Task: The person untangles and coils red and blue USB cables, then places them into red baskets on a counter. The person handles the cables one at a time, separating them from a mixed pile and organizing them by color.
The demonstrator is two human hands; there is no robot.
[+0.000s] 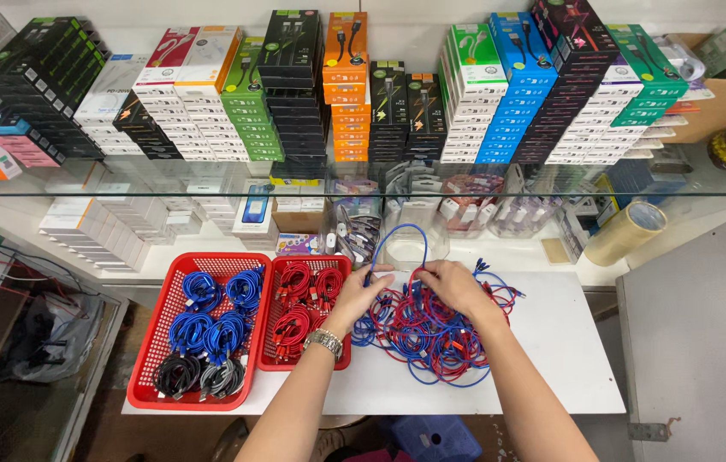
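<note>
Left hand [369, 288] — its grip pinching a looped blue cable [399, 242] — and right hand [451, 283], grip closed on tangled red and blue braided cables [431, 338], work at the white desk's [560, 351] back edge; red mesh baskets [160, 342] of coiled cables stand left.

Single view, head-worn camera: set above the near edge of the white surface [551, 342], facing steeply down and forward at close range. Both forearms enter from the bottom edge of the frame. Field spans the surface's full width, the glass shelf [363, 190] beyond its far edge, and floor at left.
</note>
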